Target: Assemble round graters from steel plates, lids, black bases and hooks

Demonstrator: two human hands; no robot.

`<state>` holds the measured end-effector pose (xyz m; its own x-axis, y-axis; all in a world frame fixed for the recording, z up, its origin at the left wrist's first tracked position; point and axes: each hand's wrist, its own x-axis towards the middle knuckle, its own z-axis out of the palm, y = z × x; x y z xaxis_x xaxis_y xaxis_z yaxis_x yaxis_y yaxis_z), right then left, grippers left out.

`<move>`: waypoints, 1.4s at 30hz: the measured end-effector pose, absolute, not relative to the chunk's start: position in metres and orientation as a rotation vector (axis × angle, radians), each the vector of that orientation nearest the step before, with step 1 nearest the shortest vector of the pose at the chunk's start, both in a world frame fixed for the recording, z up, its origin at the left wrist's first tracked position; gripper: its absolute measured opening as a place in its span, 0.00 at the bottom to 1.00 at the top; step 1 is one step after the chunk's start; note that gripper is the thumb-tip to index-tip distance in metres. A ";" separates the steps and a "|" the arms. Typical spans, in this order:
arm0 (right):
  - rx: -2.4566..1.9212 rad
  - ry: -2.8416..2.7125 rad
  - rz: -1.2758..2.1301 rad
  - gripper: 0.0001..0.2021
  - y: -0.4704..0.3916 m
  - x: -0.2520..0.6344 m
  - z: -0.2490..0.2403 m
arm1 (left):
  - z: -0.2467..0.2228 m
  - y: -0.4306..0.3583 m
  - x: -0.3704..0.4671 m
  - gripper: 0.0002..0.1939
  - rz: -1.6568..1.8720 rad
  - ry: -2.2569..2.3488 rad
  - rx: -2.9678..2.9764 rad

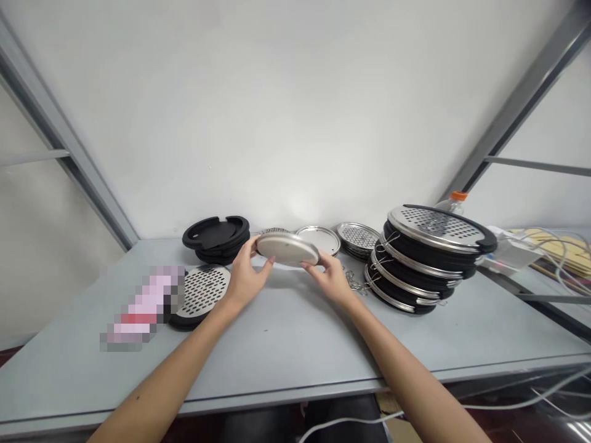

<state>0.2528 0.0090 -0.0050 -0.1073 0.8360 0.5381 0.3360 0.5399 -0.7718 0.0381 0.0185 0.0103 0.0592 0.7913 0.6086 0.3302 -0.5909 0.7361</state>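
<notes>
The round metal disc (287, 248) is held nearly flat, tipped a little, with its long way running left to right above the grey table (286, 332) by a white wall (286, 111). The left hand (244, 277) and right hand (330, 277) hold it between them, fingers (265, 263) curled on each rim (black lids (216, 237) sit behind).
</notes>
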 end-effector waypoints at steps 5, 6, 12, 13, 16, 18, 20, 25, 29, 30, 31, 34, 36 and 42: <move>-0.899 -1.977 0.149 0.16 0.011 0.265 -0.008 | 0.010 0.008 0.037 0.40 1.428 1.066 2.552; -0.905 -1.984 0.122 0.16 0.011 0.266 -0.008 | 0.010 0.007 0.037 0.38 1.378 1.040 2.587; -0.958 -1.893 0.110 0.18 0.009 0.260 -0.008 | 0.007 0.011 0.036 0.16 1.308 0.896 2.393; -0.980 -1.829 0.128 0.21 0.009 0.259 -0.008 | 0.007 0.011 0.037 0.14 1.321 0.895 2.299; -1.040 -1.651 0.284 0.31 0.011 0.256 -0.008 | 0.008 0.012 0.042 0.15 1.412 0.966 1.962; -1.035 -1.611 0.495 0.31 0.013 0.255 -0.008 | 0.010 0.012 0.046 0.18 1.489 0.999 1.767; -0.987 -1.622 0.721 0.25 0.014 0.252 -0.008 | 0.009 0.013 0.048 0.20 1.521 1.002 1.602; -0.889 -1.568 1.030 0.22 0.012 0.247 -0.007 | 0.005 0.016 0.050 0.23 1.464 0.938 1.336; -0.953 -1.489 0.993 0.20 0.013 0.249 -0.004 | 0.007 0.018 0.048 0.22 1.419 0.938 1.405; -0.971 -1.482 0.962 0.20 0.014 0.251 -0.004 | 0.009 0.018 0.047 0.21 1.416 0.936 1.440; -0.984 -1.480 0.931 0.19 0.014 0.251 -0.004 | 0.010 0.019 0.046 0.21 1.423 0.930 1.476; -1.007 -1.527 0.814 0.17 0.014 0.253 -0.005 | 0.015 0.019 0.041 0.24 1.509 0.925 1.583; -1.032 -1.607 0.679 0.15 0.013 0.254 -0.006 | 0.018 0.019 0.038 0.26 1.578 0.930 1.633; -1.145 -1.871 0.349 0.18 0.007 0.258 -0.008 | 0.021 0.020 0.029 0.20 1.319 0.936 1.603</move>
